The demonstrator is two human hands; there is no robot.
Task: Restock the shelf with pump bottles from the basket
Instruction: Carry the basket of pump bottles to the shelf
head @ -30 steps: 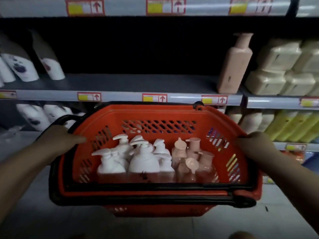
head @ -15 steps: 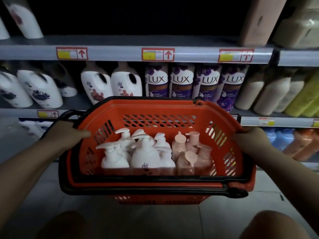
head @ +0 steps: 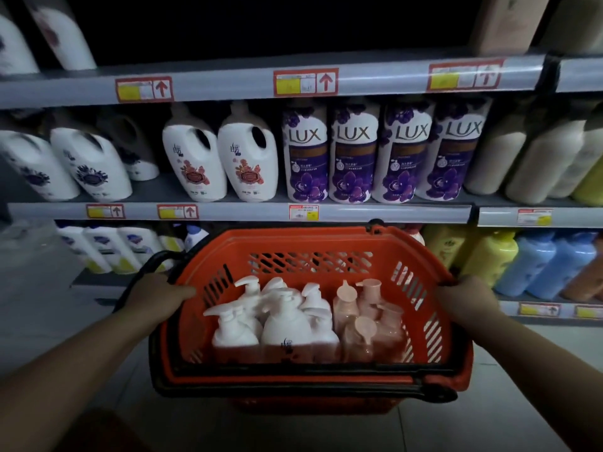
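Gripping an orange basket (head: pixel 310 243) by its rim, your left hand (head: pixel 153 296) and right hand (head: pixel 465 300) clasping opposite sides, white pump bottles (head: pixel 287 324) and pink bottles (head: pixel 368 318) inside, shelf (head: pixel 248 212) of bottles just beyond.

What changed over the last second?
The basket has come lower against the shelves, from the near-empty shelf down past the Lux bottles; the view dipped too. Nothing was taken or let go: left hand and right hand still grip the rim, and the pump bottles sit as before.
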